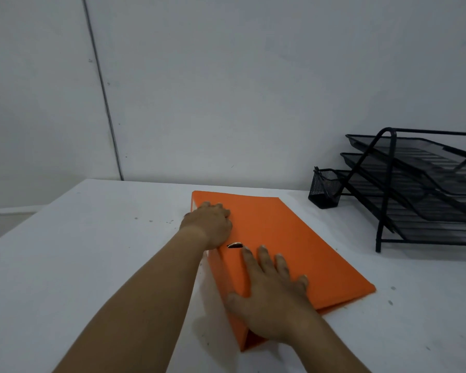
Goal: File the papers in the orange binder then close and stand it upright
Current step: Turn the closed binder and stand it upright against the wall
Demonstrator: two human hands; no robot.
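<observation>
The orange binder (293,243) lies flat and closed on the white table (92,251), its spine toward the left. My left hand (209,224) rests on the far part of the spine edge, fingers curled over it. My right hand (272,294) lies flat with fingers spread on the near part of the cover, thumb at the spine side. A metal finger ring (234,245) in the spine shows between the two hands. No papers are visible outside the binder.
A black mesh three-tier letter tray (420,189) stands at the right against the wall, with a small black mesh pen cup (324,190) beside it. A plain white wall runs behind the table.
</observation>
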